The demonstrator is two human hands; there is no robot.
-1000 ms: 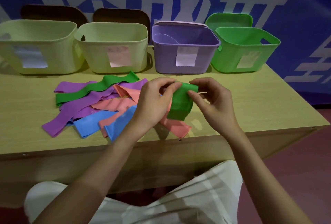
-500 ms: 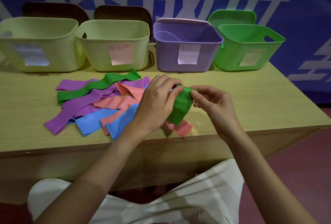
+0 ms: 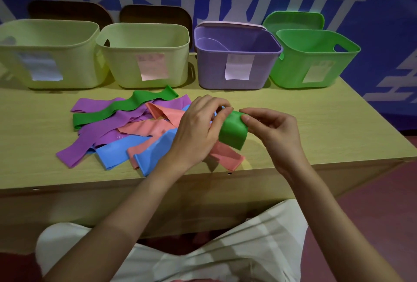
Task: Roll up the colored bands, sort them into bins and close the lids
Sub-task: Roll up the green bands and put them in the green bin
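Partly rolled green band (image 3: 233, 131) was held above the tabletop (image 3: 316, 128) near its front edge, between both hands. Left hand (image 3: 198, 130) pinched its left end, grip pressed on the band; right hand (image 3: 273, 130) pinched the top right corner with its fingertips (image 3: 244, 119). Beneath and to the left lay loose bands: purple, pink, blue, and a second flat green band (image 3: 121, 110). Behind stood four open bins: two pale yellow-green, purple bin (image 3: 237, 74), green bin (image 3: 316, 65).

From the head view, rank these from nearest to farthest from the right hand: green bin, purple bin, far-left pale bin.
1. purple bin, behind the right hand, slightly left
2. green bin, back right; close to purple
3. far-left pale bin, back left
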